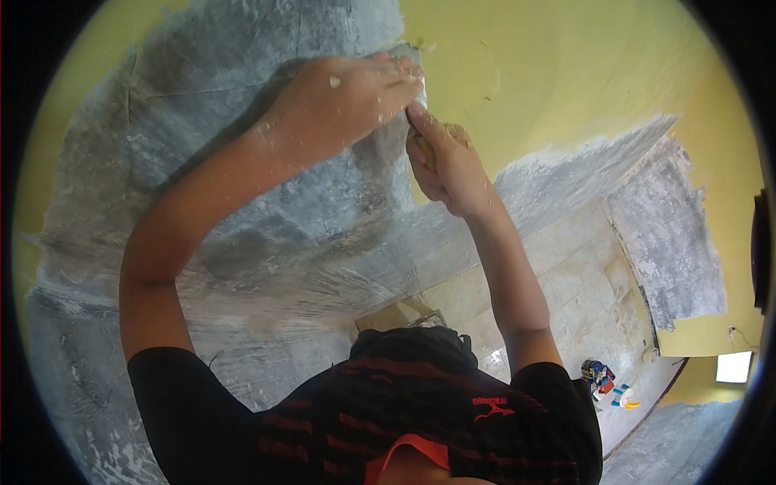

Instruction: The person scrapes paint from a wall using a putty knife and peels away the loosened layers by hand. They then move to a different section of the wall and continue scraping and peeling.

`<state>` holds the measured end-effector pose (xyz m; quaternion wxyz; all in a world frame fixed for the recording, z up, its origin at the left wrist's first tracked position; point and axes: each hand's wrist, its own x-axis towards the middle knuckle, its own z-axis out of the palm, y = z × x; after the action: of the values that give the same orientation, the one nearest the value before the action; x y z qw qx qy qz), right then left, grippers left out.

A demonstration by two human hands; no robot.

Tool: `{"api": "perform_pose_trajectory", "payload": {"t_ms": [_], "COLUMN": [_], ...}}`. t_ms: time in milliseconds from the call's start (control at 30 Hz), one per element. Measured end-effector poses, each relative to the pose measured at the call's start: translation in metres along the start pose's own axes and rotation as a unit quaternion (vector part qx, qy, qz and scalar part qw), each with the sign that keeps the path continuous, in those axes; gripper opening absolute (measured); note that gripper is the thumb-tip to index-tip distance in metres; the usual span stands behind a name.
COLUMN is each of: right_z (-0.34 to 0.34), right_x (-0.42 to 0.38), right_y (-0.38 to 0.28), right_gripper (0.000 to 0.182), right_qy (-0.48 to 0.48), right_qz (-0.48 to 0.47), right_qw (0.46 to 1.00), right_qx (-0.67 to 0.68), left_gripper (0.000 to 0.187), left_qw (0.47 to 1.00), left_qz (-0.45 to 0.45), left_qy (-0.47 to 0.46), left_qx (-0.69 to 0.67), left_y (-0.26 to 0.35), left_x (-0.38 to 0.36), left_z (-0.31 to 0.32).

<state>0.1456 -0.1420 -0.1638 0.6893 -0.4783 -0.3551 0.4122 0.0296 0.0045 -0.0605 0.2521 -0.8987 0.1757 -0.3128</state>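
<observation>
My left hand (pixel 352 95) is raised against the wall, its fingers pressed together at the border between a bare grey patch (pixel 234 129) and yellow paint (pixel 566 65). Just below and right of its fingertips, my right hand (pixel 444 162) is closed like a fist, its thumb reaching up to them. A thin flat grey edge (pixel 411 55) shows beside the left fingers; what the two hands grip is mostly hidden. Pale flakes and dust stick to both hands. The grey patch is rough and streaked, with a ragged edge against the yellow.
Beyond my right arm lies a tiled floor (pixel 566 283). A small cluster of dark, red and blue items (pixel 596 378) rests on it, beside a white, blue and yellow object (pixel 624 398). Another grey patch (pixel 671 234) marks the wall at the right.
</observation>
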Motion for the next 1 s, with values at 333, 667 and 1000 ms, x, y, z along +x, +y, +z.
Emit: {"api": "perform_pose_trajectory", "payload": {"t_ms": [333, 667, 1000], "right_z": [0.007, 0.006, 0.004], "right_x": [0.007, -0.006, -0.007], "right_y": [-0.026, -0.018, -0.019], "right_gripper": [0.058, 0.058, 0.057], "right_qy": [-0.018, -0.015, -0.011], "right_qz": [-0.003, 0.003, 0.039], "right_qw": [1.0, 0.999, 0.999], "right_qx": [0.002, 0.033, 0.03], "left_gripper": [0.022, 0.024, 0.024], "left_qw": [1.0, 0.999, 0.999], "left_qz": [-0.017, -0.006, -0.014], "left_qy": [0.006, -0.006, -0.045], "left_qx": [0.006, -0.037, 0.005], "left_y": [-0.016, -0.012, -0.009], "left_x": [0.01, 0.006, 0.01], "left_z": [-0.009, -0.005, -0.009]}}
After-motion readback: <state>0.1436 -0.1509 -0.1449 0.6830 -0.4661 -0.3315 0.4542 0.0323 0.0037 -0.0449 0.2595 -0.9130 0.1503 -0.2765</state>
